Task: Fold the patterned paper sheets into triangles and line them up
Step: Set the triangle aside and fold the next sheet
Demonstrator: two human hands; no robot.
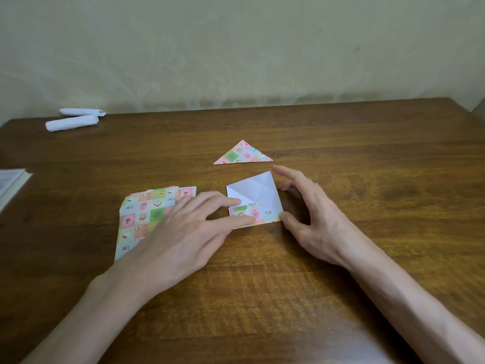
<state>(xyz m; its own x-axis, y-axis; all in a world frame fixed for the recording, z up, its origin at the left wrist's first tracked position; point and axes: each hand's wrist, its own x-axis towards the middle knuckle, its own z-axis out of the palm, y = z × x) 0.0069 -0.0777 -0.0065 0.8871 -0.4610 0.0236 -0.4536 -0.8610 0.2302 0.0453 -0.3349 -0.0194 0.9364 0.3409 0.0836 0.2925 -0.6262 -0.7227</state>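
Two hands flank a creased, white-backed paper sheet point(258, 191): left hand point(183, 227) presses straight fingers point(236, 221) on its patterned flap; right hand point(312, 211) relaxed, thumb touching its corner.

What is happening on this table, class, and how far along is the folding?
A person is folding a patterned sheet, white side up with its near corner turned over. The left hand presses it flat with straight fingers; the right hand touches its right edge. One finished triangle lies just beyond, and a stack of unfolded sheets waits on the left.
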